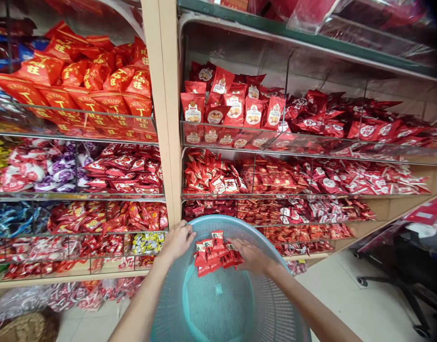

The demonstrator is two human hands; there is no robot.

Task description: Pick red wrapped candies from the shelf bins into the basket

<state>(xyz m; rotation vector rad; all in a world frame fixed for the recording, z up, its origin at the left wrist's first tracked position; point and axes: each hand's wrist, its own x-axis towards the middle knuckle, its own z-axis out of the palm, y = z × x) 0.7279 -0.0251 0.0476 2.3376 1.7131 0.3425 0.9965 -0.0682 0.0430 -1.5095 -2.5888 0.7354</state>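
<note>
A large teal plastic basket (218, 304) with perforated walls is in front of me, below the shelves. My left hand (179, 241) is at its far left rim, fingers curled over the edge. Inside the basket's far side, my right hand (254, 255) has its fingers against a cluster of red candy packets (213, 251) with black Chinese characters on them. The fingertips are partly hidden behind the packets. Below the cluster, the basket's bare mesh bottom shows.
Shelves with clear dividers hold many wrapped sweets: orange-red packets (86, 71) upper left, red packets (236, 102) upper right, yellow ones (147, 242) low down. A woven basket (25, 327) sits lower left. A wheeled chair base (393, 285) stands on the tiled floor at right.
</note>
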